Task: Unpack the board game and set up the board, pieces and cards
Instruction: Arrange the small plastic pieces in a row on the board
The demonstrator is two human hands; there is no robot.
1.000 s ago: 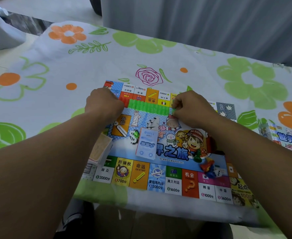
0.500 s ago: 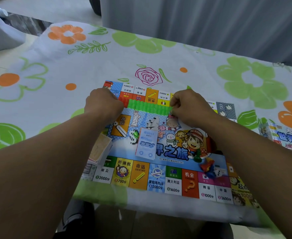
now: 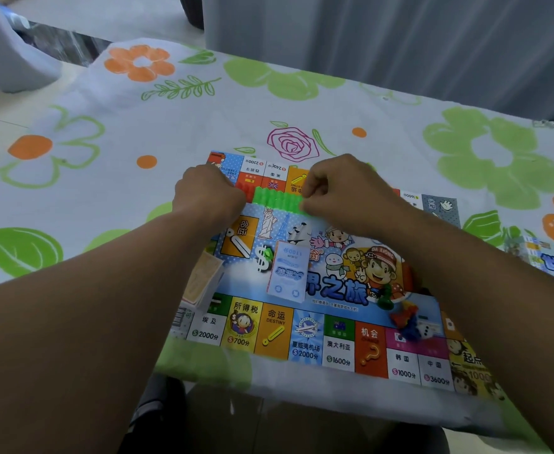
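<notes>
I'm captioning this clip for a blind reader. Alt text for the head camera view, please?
The left hand and right hand each grip an end of a row of green plastic pieces at the far side of a game board on a flowered tablecloth. A blue card stack lies mid-board.

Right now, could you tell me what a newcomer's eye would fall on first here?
The left hand and right hand each grip an end of a bright green plastic strip over the far side of the colourful game board. A blue card stack lies on the board's centre, and a flowered tablecloth covers the table.
</notes>
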